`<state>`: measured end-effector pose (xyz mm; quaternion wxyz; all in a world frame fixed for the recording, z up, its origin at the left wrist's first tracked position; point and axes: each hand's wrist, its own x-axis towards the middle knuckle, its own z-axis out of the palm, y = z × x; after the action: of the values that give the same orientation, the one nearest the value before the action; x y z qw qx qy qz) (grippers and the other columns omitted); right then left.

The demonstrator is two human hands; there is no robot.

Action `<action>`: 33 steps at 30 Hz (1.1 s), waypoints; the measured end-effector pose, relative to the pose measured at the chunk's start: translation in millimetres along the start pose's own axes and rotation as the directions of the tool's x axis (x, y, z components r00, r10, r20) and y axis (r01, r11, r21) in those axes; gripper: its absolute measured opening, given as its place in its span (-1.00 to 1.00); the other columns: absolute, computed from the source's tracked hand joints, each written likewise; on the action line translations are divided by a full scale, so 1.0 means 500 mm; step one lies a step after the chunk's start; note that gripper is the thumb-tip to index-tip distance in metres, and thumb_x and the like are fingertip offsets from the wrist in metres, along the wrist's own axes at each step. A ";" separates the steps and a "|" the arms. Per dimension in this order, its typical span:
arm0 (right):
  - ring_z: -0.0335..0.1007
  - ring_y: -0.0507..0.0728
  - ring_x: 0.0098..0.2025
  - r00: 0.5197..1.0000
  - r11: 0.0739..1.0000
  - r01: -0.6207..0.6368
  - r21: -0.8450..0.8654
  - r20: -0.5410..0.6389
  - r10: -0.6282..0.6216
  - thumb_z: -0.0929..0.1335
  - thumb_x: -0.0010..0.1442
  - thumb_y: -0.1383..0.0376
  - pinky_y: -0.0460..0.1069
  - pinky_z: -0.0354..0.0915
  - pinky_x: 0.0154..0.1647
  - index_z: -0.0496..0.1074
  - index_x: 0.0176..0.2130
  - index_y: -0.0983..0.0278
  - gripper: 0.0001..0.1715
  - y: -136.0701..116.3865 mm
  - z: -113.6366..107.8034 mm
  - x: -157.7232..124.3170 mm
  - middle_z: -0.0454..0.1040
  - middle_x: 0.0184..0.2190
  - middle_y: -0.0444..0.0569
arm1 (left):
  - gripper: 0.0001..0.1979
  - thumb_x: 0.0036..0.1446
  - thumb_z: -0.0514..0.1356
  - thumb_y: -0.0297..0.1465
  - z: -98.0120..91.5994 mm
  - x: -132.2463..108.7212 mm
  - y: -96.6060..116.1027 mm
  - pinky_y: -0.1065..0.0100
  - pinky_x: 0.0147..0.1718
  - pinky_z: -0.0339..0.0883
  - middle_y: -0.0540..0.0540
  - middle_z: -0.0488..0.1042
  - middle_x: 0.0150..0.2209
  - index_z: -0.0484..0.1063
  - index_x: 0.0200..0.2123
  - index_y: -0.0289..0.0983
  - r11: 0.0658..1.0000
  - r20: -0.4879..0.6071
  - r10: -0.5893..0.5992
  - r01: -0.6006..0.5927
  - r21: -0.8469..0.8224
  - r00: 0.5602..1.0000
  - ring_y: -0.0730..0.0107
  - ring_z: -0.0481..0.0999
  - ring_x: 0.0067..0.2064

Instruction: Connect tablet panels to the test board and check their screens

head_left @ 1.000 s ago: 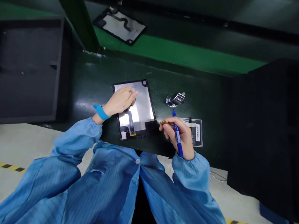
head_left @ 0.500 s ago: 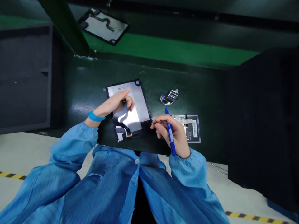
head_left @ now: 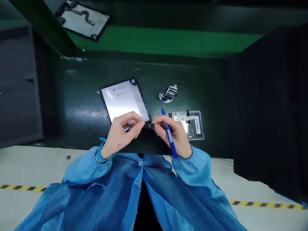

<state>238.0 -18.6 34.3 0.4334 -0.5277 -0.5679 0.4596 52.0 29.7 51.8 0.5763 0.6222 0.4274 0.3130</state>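
A silver display panel with a black rim lies face down on the dark green bench. My left hand is closed at the panel's near edge, its fingertips pinching the black end of the flex cable. My right hand pinches the same black piece from the right side. A blue pen is tucked along my right hand, tip pointing away from me. Both hands meet at the panel's near right corner.
A metal tally counter sits right of the panel. A small black board with a barcode label lies by my right hand. A second panel lies on the far green strip. Dark foam trays stand left, a black block right.
My left hand left the panel's upper face and came down to its near edge. My right hand moved in to meet it, and both now pinch the cable end. The camera tilted.
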 end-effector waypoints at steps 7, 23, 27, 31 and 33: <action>0.29 -0.01 -0.49 1.000 1.000 0.011 -0.004 -0.011 -0.011 0.35 0.31 0.24 -0.09 0.21 -0.41 0.43 -0.29 0.25 -0.86 0.000 -0.001 -0.001 0.40 -0.50 -0.19 | -0.90 0.13 0.26 -0.43 0.005 -0.004 -0.005 0.48 -0.58 0.16 0.10 0.42 -0.60 0.45 -0.44 -0.23 0.969 -0.154 0.134 -0.096 0.229 0.979 0.57 0.37 -0.58; 0.23 -0.05 -0.53 0.999 0.998 0.047 -0.040 0.022 -0.047 0.36 0.31 0.27 -0.12 0.15 -0.45 0.44 -0.30 0.27 -0.87 -0.004 -0.007 -0.003 0.36 -0.53 -0.21 | -0.93 0.12 0.28 -0.40 0.004 -0.006 -0.011 0.47 -0.55 0.25 0.08 0.46 -0.58 0.49 -0.40 -0.25 0.957 -0.046 0.119 -0.102 0.271 0.992 0.54 0.42 -0.58; 0.23 -0.06 -0.52 0.998 0.998 0.053 -0.039 0.030 -0.052 0.36 0.32 0.28 -0.13 0.16 -0.44 0.43 -0.29 0.27 -0.87 -0.004 -0.005 -0.004 0.37 -0.52 -0.22 | -0.94 0.11 0.28 -0.41 0.008 -0.005 -0.011 0.48 -0.54 0.30 0.05 0.55 -0.51 0.54 -0.40 -0.24 0.957 -0.060 0.134 -0.114 0.266 0.989 0.52 0.47 -0.54; 0.24 -0.07 -0.51 0.998 0.998 0.052 -0.038 0.036 -0.051 0.36 0.32 0.28 -0.14 0.17 -0.44 0.43 -0.28 0.27 -0.88 -0.004 -0.005 -0.005 0.38 -0.51 -0.22 | -0.96 0.09 0.30 -0.45 0.012 -0.004 -0.010 0.50 -0.47 0.36 0.05 0.57 -0.49 0.54 -0.42 -0.24 0.946 -0.121 0.183 -0.141 0.292 0.976 0.52 0.51 -0.49; 0.25 -0.07 -0.51 0.998 0.998 0.051 -0.040 0.036 -0.049 0.36 0.32 0.28 -0.15 0.17 -0.44 0.43 -0.28 0.27 -0.88 -0.004 -0.005 -0.006 0.38 -0.51 -0.22 | -0.95 0.08 0.30 -0.45 0.013 -0.004 -0.009 0.52 -0.49 0.34 0.07 0.56 -0.51 0.54 -0.42 -0.24 0.943 -0.116 0.189 -0.147 0.298 0.975 0.54 0.49 -0.51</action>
<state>240.2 -21.2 36.6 0.4239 -0.5139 -0.5978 0.4460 55.9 25.0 46.9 0.4187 0.7096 0.4538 0.3395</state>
